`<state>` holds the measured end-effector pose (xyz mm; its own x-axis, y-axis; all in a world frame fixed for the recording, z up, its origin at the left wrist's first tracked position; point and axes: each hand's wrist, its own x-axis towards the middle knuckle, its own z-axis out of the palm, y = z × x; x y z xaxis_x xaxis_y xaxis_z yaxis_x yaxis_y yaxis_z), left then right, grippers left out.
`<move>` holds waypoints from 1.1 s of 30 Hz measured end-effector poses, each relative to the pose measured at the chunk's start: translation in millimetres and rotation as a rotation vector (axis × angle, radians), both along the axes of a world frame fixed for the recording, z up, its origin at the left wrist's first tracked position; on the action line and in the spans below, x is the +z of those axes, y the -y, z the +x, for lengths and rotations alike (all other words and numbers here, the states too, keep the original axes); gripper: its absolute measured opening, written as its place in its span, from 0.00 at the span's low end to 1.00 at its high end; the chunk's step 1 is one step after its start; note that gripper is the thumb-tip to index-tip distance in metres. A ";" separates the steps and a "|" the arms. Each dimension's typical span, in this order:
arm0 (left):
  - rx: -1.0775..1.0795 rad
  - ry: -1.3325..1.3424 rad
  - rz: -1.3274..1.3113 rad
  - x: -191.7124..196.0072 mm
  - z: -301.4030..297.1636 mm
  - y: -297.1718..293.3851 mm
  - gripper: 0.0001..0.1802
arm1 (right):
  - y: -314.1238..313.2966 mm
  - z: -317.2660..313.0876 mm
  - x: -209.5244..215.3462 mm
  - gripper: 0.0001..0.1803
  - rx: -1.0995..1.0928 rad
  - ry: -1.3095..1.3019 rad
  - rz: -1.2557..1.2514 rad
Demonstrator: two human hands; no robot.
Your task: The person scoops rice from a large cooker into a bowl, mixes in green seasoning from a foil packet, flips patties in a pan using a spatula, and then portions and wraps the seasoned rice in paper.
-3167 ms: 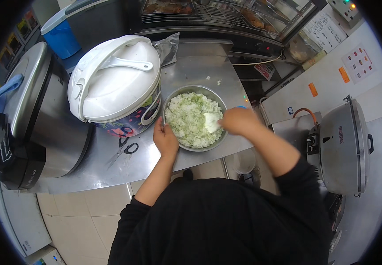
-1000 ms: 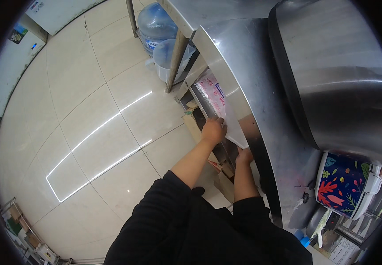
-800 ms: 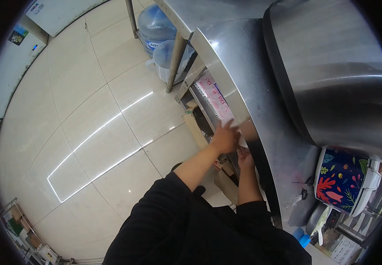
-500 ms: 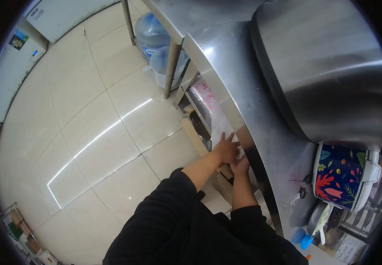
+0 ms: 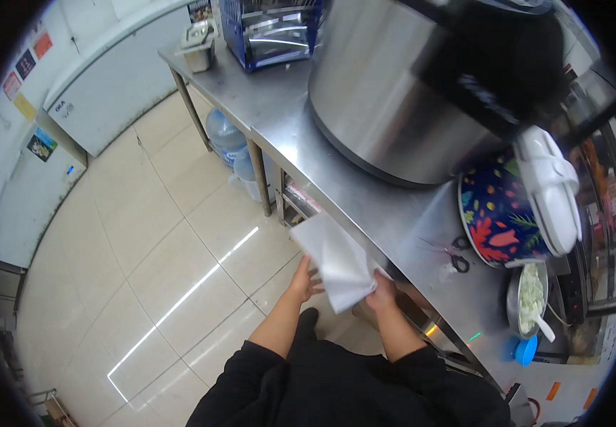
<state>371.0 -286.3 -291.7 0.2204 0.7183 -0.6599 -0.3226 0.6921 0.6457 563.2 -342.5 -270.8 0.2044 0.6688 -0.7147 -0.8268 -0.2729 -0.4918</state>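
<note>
My right hand [image 5: 381, 292] pinches the lower right corner of a whitish, translucent plastic bag [image 5: 336, 260], which looks flat and slightly creased. The bag hangs in front of me, beside the front edge of the steel table. At its left side my left hand [image 5: 304, 281] has its fingers spread; whether a fingertip touches the bag is hard to tell. Below the tabletop, past the bag's upper end, part of a shelf [image 5: 295, 203] with a printed packet shows.
On the steel table [image 5: 279, 107] stand a large steel cooker [image 5: 386, 92], a leaf-patterned rice cooker [image 5: 500, 213], scissors [image 5: 457, 255], a bowl of chopped pale-green food [image 5: 530, 302] and a blue cap [image 5: 526, 350]. Water jugs [image 5: 224, 132] stand under the table, and a blue crate [image 5: 269, 35] sits farther back.
Both hands have come out from the shelf under the table, and the right now holds the plastic bag. My left hand has moved left, away from the right. The view has swung up.
</note>
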 end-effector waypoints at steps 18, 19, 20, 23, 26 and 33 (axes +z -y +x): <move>-0.907 0.000 0.539 230.1 27.0 139.4 0.35 | 322.4 93.6 205.9 0.22 0.580 0.694 0.216; -0.864 -0.126 0.614 259.5 52.0 152.6 0.35 | 331.3 100.4 214.6 0.23 0.566 0.790 0.198; -0.818 -0.255 0.679 279.4 76.1 168.0 0.37 | 343.4 109.4 224.9 0.23 0.501 0.828 0.258; -0.821 -0.139 0.737 312.7 118.5 180.1 0.38 | 365.1 132.3 252.0 0.24 0.383 0.797 0.349; -0.726 0.049 0.878 331.5 135.4 182.0 0.38 | 375.3 142.3 284.9 0.26 0.213 0.674 0.346; -0.778 -0.473 0.764 288.0 161.1 108.4 0.40 | 323.0 187.0 260.1 0.18 -0.029 0.897 -0.041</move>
